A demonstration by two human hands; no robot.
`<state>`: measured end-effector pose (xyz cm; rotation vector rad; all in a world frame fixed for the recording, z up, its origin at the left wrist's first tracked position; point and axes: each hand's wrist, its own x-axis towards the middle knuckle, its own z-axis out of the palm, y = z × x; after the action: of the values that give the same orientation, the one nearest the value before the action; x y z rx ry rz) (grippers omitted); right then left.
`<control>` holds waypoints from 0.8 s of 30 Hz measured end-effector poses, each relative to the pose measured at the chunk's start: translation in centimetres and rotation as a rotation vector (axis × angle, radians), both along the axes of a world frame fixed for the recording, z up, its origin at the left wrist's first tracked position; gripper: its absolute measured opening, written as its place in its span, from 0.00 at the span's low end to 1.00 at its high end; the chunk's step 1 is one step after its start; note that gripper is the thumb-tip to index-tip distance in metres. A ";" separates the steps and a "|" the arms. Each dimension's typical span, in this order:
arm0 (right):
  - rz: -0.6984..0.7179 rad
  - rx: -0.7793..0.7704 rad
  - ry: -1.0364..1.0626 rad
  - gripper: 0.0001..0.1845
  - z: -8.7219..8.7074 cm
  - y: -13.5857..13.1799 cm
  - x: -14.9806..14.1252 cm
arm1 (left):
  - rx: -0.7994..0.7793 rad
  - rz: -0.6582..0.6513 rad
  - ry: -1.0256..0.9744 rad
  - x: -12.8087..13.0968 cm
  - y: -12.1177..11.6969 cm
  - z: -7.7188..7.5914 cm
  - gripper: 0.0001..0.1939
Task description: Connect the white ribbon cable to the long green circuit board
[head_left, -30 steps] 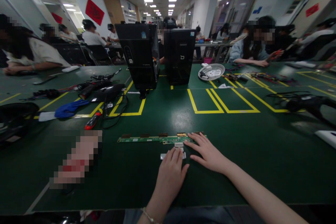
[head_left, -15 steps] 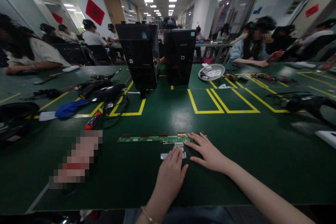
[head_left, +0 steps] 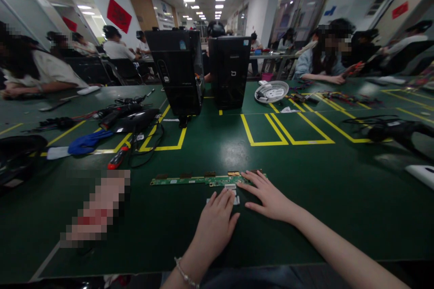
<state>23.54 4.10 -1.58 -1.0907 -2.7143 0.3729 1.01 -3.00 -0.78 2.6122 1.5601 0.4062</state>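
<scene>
A wide green surface (head_left: 359, 207) is carrying everything here. Two dark computer cases, a left case (head_left: 176, 72) and a right case (head_left: 230, 72), are being stood upright toward its far edge. The right hand (head_left: 267, 196) is being held open, fingers spread, with its fingertips being rested on or just over the right end of a long circuit board (head_left: 179, 181); nothing appears to be being gripped by it. The left hand (head_left: 215, 219) is being kept palm down, its fingers close together and slightly bent, over a pale strip (head_left: 236, 199); whether the strip is being pinched or merely pressed cannot be told, as the fingertips' undersides are being hidden.

The board is being laid flat near the middle of the surface, closer to the near edge than to the far one, its length running roughly along that edge. The strip is being placed on the board's near side, just beside a small white socket (head_left: 230, 186). By judgement, the strip is being handled at the socket while the board is being steadied. Light, level fingertip pressure and a still board seem to be being called for; whether the two parts are being joined cannot be told.
</scene>
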 end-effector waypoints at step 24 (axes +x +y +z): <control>-0.056 0.021 0.025 0.26 0.8 -0.2 -0.6 | 0.164 0.310 -0.166 -9.2 -0.9 -1.5 0.17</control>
<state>22.98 3.87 -0.77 -1.1462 -2.6539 0.3458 -8.22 -3.87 -2.23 2.3693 1.9502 0.7822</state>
